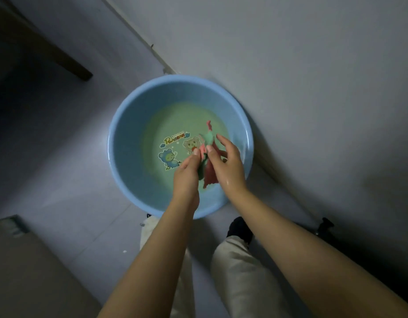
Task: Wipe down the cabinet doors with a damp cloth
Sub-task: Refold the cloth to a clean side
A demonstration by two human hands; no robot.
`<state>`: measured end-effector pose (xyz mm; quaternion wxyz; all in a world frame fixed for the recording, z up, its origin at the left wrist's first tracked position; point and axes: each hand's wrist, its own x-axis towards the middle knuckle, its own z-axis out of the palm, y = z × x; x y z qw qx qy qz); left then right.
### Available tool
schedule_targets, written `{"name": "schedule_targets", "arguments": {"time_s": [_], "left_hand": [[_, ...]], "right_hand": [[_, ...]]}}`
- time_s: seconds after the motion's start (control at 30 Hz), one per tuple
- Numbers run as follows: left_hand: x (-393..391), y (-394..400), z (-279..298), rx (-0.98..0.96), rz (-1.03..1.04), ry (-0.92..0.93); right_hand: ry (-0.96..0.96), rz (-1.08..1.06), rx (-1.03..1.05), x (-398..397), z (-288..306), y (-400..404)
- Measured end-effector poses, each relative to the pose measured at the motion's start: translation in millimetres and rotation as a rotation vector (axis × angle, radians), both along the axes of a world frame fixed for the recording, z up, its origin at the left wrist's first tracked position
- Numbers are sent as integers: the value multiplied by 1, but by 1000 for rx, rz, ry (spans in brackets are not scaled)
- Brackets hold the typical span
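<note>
A round blue basin [125, 125] stands on the floor below me, holding shallow greenish water over cartoon bear stickers. Above the water, a wet red and green cloth [209, 174] hangs bunched between my hands. My left hand [187, 173] grips the cloth's left side with its fingers closed. My right hand [228, 161] holds the right side, thumb pressed on the fabric and fingers partly spread. One end of the cloth sticks up past my fingertips. A pale cabinet door [313, 76] rises just to the right of the basin.
The basin sits against the base of the pale cabinet. A dark wooden furniture leg [67, 63] crosses the upper left. A pale panel [26, 260] lies at lower left. My beige trouser legs and a dark shoe [241, 228] are just behind the basin.
</note>
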<state>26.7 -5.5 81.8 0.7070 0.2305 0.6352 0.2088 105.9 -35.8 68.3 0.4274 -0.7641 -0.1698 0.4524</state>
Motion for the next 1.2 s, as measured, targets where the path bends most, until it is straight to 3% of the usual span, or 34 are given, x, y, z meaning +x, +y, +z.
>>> {"name": "schedule_targets", "arguments": {"time_s": [0.3,0.43,0.57,0.7,0.77,0.87,0.93,1.07,1.2], "left_hand": [[-12,67,-90,-150,-33,74],[-28,104,-113,38,-33,415],[-45,133,-141,97,-124,598],[-45,135,-154,27,-372,571],[-38,137,-154,-10,-416,550],[-33,139,-157,-168,-291,403],[-39,135,-175,-199,-256,362],[-31,140,-132,-158,-317,186],[-30,133,-131,-211,-264,208]], "right_hand": [[121,-178,-202,-15,-97,60],[-22,-378,-282,-12,-127,75],[-228,-367,-418,-3,-146,85],[-391,-145,-327,-23,-156,101],[-325,-50,-332,-32,-165,109],[-52,-176,-349,-47,-150,127],[-16,-238,-260,-63,-126,131],[-4,-303,-197,-83,-94,125],[-158,-230,-268,-74,-106,137]]}}
